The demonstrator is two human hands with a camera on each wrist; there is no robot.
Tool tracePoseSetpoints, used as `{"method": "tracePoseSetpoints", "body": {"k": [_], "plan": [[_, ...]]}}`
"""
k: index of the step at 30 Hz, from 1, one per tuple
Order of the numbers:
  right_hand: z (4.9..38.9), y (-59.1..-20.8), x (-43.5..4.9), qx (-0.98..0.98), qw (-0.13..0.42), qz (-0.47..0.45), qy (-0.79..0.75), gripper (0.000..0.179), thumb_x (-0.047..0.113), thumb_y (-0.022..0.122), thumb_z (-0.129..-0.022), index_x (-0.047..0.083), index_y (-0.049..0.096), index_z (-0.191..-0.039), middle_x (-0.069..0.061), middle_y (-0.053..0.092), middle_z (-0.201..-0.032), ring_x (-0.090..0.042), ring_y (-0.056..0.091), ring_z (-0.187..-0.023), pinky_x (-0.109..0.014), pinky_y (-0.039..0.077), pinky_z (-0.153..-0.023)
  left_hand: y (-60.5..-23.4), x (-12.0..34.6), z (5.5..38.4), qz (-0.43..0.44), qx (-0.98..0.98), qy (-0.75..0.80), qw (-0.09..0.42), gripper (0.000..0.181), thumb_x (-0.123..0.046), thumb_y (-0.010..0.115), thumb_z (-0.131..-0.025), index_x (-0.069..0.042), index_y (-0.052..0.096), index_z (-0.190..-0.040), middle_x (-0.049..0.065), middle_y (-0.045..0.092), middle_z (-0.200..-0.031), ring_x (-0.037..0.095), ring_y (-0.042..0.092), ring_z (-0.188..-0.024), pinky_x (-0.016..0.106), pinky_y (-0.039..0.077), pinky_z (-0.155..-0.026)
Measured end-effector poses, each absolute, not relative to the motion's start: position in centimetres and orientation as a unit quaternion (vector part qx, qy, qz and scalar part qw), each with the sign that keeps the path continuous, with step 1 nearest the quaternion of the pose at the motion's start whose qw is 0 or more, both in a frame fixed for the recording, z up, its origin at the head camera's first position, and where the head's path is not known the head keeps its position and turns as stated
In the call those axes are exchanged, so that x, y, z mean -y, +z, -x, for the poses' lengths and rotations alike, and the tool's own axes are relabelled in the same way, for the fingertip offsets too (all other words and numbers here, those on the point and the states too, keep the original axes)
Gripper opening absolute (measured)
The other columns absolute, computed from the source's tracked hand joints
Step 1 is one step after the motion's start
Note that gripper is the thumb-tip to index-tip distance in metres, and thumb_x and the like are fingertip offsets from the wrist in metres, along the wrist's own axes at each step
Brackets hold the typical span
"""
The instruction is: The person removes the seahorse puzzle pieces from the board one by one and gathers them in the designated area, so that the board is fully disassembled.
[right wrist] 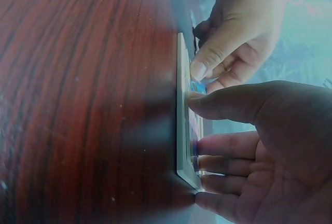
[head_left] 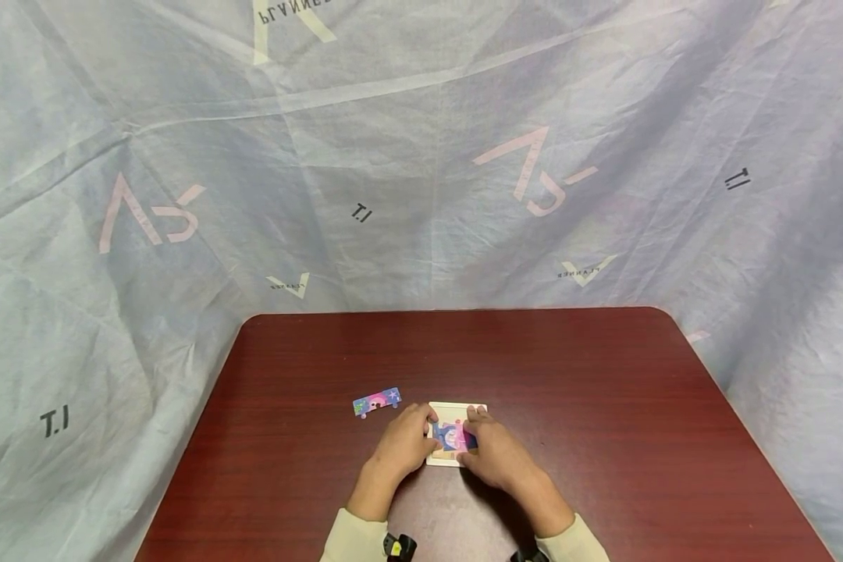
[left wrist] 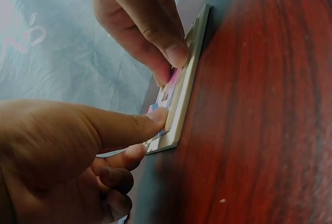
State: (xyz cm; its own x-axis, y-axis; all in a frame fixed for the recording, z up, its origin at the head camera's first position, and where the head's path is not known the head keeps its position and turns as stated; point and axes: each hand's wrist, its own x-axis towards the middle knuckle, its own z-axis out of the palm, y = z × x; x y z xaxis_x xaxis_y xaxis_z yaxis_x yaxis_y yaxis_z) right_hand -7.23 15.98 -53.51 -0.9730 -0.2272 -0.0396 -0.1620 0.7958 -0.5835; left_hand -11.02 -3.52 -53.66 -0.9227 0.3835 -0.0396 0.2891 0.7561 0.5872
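Note:
A small pale puzzle board (head_left: 453, 406) lies flat on the table, a pink and blue picture piece (head_left: 451, 437) set in its lower part. My left hand (head_left: 403, 439) is at the board's left side, its thumb (left wrist: 155, 117) on the blue part of the picture and its other fingers curled by the board's edge. From the right, my right hand (head_left: 497, 449) spans the picture's right part with thumb and fingers, the thumb (right wrist: 197, 99) near the board's near rim. My right fingers hide part of the dark blue area.
A loose blue and pink puzzle piece (head_left: 377, 401) with knobs lies up and left of the board. The reddish-brown table (head_left: 590, 375) extends around the work, with grey printed cloth (head_left: 421, 172) hanging behind and at both sides.

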Motion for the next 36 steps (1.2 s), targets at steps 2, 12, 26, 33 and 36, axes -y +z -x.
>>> {"method": "tracePoseSetpoints", "body": {"k": [2, 12, 26, 33, 36], "plan": [[7.2, -53.6, -16.0, -0.946, 0.054, 0.102, -0.303, 0.055, 0.014, 0.085, -0.085, -0.013, 0.067, -0.129, -0.032, 0.053, -0.154, -0.05, 0.046, -0.149, -0.059, 0.038, -0.122, -53.8, 3.5, 11.0, -0.179, -0.935, 0.297, 0.079, 0.033, -0.015, 0.086, -0.086, -0.01, 0.067, -0.112, 0.002, 0.059, -0.091, 0.01, 0.049, -0.075, 0.03, 0.043, -0.069], [7.0, -53.8, -16.0, -0.942, 0.034, 0.123, -0.311, 0.057, 0.012, 0.085, -0.086, -0.005, 0.065, -0.137, -0.032, 0.052, -0.154, -0.051, 0.045, -0.149, -0.061, 0.037, -0.122, -53.8, 3.6, 10.9, -0.184, -0.938, 0.284, 0.07, 0.034, -0.015, 0.087, -0.085, -0.009, 0.068, -0.112, 0.003, 0.06, -0.091, 0.011, 0.05, -0.076, 0.031, 0.046, -0.07], [6.9, -54.2, -15.2, -0.954, -0.011, 0.123, -0.272, 0.036, 0.014, 0.085, -0.085, -0.003, 0.076, -0.116, -0.037, 0.055, -0.149, -0.057, 0.05, -0.143, -0.062, 0.043, -0.117, -53.9, 3.4, 10.7, -0.197, -0.943, 0.264, 0.049, 0.033, -0.018, 0.088, -0.085, -0.01, 0.069, -0.11, -0.002, 0.057, -0.086, 0.009, 0.051, -0.073, 0.029, 0.047, -0.068], [7.2, -54.3, -14.7, -0.95, -0.034, 0.146, -0.273, 0.019, 0.006, 0.087, -0.082, -0.001, 0.074, -0.094, -0.035, 0.058, -0.147, -0.048, 0.055, -0.14, -0.056, 0.045, -0.117, -53.9, 3.4, 10.6, -0.196, -0.946, 0.255, 0.042, 0.034, -0.019, 0.088, -0.084, -0.01, 0.07, -0.111, -0.002, 0.059, -0.086, 0.01, 0.054, -0.074, 0.031, 0.049, -0.069], [7.3, -54.2, -14.6, -0.949, -0.033, 0.145, -0.279, 0.035, 0.004, 0.086, -0.081, -0.005, 0.073, -0.112, -0.032, 0.064, -0.14, -0.044, 0.061, -0.134, -0.054, 0.049, -0.113, -53.9, 3.4, 10.6, -0.195, -0.946, 0.255, 0.04, 0.034, -0.019, 0.088, -0.085, -0.01, 0.069, -0.111, -0.001, 0.059, -0.087, 0.01, 0.054, -0.074, 0.031, 0.048, -0.068]]}}
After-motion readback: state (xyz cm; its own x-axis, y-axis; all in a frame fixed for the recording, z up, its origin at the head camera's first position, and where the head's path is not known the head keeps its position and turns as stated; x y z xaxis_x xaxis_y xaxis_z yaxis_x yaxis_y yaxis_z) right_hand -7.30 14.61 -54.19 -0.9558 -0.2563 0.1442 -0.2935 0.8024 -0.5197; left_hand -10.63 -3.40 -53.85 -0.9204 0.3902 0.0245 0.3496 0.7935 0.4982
